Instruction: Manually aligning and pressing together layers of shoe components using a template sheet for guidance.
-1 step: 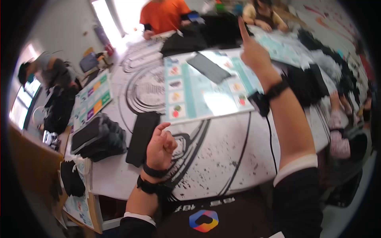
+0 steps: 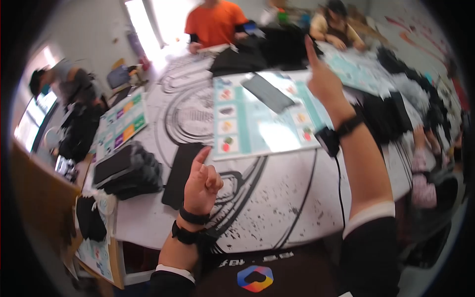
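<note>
Above the table, my left hand point(image 2: 202, 187) has one finger raised and the others curled, with nothing held. It is nearest a flat black folded cloth point(image 2: 179, 171), which it partly covers. My right hand point(image 2: 324, 81) is lifted over the right edge of a glossy printed board point(image 2: 235, 151), its index finger stretched out and the rest bent; it is bare too. A grey folded cloth point(image 2: 268, 93) lies slantwise on that board. Black bands with small devices circle both my wrists, and a cable hangs from the right one.
A stack of dark folded cloths point(image 2: 129, 171) stands at left. Another printed board point(image 2: 123, 119) lies behind it. Black cloth point(image 2: 383, 111) is piled at right. Across the white patterned table point(image 2: 277, 198) are a person in orange point(image 2: 215, 24) and another person point(image 2: 336, 29).
The whole view has shifted a little, so the table and boards sit slightly lower and farther right. Both hands keep nearly the same pose.
</note>
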A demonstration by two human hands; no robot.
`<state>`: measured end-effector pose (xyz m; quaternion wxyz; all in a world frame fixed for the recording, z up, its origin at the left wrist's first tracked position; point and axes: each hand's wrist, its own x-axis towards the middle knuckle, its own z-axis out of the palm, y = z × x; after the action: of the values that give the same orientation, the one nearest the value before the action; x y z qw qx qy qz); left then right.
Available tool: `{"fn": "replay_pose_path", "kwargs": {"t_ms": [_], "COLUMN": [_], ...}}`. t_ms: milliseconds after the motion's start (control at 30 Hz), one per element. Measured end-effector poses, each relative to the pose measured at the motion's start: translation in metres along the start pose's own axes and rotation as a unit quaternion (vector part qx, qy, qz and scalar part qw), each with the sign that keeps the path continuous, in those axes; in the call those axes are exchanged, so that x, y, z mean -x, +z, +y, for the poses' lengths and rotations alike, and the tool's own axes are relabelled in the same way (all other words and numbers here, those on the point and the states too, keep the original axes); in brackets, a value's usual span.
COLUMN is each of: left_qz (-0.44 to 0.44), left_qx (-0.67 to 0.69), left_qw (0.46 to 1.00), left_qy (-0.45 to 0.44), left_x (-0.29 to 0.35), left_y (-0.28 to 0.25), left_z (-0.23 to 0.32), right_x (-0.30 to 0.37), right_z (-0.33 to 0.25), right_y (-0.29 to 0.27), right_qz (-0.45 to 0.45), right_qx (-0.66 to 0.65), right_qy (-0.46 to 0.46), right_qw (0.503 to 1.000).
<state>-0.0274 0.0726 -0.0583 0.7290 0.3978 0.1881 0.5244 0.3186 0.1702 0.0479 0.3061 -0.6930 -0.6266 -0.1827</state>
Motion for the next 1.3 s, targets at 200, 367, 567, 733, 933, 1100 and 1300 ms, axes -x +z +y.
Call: {"fn": "replay_pose_path", "kwargs": {"t_ms": [200,367,567,733,933,1100,1300], "left_qz": [0.301,0.364,0.218,0.025,-0.06,-0.008,0.009], "left_qx": [-0.516,-0.52,-0.387,-0.381,-0.197,-0.034,-0.093], "left_qw": [0.69,0.628,0.82,0.887,0.975,0.999,0.991], "left_qy": [0.41,0.451,0.362,0.26,0.076,-0.04,-0.098], "left_x": [0.024,0.094,0.084,0.049,0.012,-0.014,-0.008], "left_y": [0.041,-0.015,0.05,0.069,0.071,0.039,0.017], "left_z": [0.156,0.213,0.158,0.111,0.037,-0.022,-0.044], "right_x": [0.035,0.037,0.037,0.036,0.015,0.005,-0.004], "right_z": [0.04,0.028,0.022,0.016,0.023,0.014,0.019], "right_y": [-0.04,-0.053,-0.052,-0.053,-0.034,-0.027,-0.018], "right_qz": [0.045,0.095,0.026,0.201,-0.015,-0.027,0.296], "right_qx": [0.083,0.076,0.06,0.037,0.086,0.105,0.125], "right_qy": [-0.011,-0.04,-0.017,-0.059,0.026,0.043,-0.125], "right_qw": [0.995,0.992,0.998,0.977,0.996,0.993,0.938]}}
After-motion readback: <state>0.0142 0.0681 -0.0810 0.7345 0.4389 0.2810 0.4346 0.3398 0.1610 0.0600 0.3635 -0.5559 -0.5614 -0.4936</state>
